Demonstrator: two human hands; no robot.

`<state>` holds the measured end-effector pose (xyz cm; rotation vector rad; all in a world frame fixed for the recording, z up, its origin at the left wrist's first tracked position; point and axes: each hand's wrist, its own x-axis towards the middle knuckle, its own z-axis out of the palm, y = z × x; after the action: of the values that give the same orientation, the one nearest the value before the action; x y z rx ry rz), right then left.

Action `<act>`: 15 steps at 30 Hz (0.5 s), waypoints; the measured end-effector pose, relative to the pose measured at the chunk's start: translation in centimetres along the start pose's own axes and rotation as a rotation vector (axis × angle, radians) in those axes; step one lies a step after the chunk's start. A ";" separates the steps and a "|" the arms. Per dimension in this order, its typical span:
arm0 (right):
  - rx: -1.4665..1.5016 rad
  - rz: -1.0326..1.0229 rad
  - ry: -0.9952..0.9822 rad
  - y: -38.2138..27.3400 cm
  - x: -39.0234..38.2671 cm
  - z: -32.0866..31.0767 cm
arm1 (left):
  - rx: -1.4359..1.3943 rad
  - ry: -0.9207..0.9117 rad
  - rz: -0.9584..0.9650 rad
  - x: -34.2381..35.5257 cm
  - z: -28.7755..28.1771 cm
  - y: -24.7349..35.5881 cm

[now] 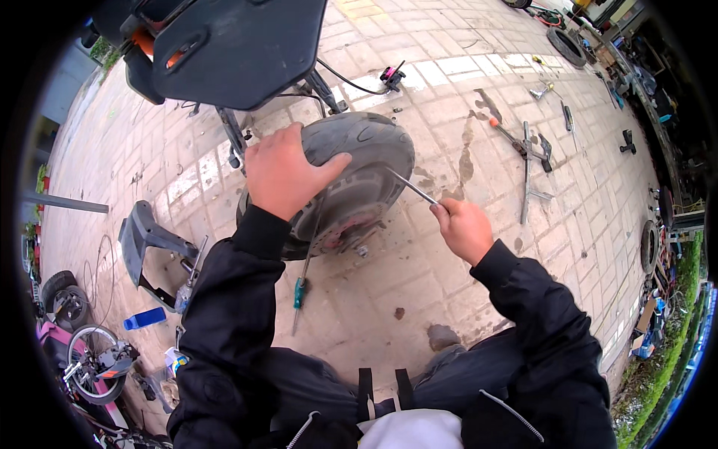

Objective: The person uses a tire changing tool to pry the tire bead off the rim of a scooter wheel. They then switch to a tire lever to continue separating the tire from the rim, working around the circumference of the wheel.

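Note:
A black tyre (366, 142) on a wheel stands tilted in front of me, with a brake-disc-like ring and reddish hub parts low on its near side. My left hand (284, 172) grips the top left of the tread, thumb spread out along it. In my right hand (462, 228) is a slim metal tyre lever (415, 187), its far tip against the tyre's right sidewall near the rim. A screwdriver with a green handle (300, 292) points down at the wheel's near side, its shaft running up against the tyre. Whether its tip is wedged in is hidden.
Beyond the wheel stands a scooter with a black panel (247, 52); a cable leads to a brake caliper (391, 77). A hammer (508, 135) and a cross-shaped wrench (526, 172) lie right. At left are a grey mudguard (142, 243), a blue box (145, 319) and a small bike (93, 363).

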<state>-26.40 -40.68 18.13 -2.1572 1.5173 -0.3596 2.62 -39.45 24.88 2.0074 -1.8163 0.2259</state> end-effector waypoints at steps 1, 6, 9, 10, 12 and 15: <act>0.055 0.005 -0.025 0.0 0.1 0.5 | 0.001 0.020 -0.002 -0.1 0.0 0.0; 0.541 0.170 -0.146 -0.6 -2.2 3.0 | 0.002 0.002 -0.044 -0.5 0.4 0.4; 0.667 0.331 -0.235 -1.7 -2.5 2.4 | 0.011 0.011 -0.052 -0.9 0.3 0.3; 0.702 0.358 -0.238 -1.8 -2.4 2.1 | 0.020 -0.003 -0.062 -0.9 0.2 0.4; 0.764 0.471 -0.258 -3.9 -2.6 0.7 | 0.026 -0.013 -0.053 -1.0 -0.2 0.2; 0.784 0.478 -0.210 -4.2 -3.2 1.3 | -0.002 0.023 -0.014 -1.2 0.0 -0.2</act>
<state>-23.52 -36.22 19.43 -1.1552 1.3962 -0.4452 2.61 -38.34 24.38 2.0076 -1.7877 0.2421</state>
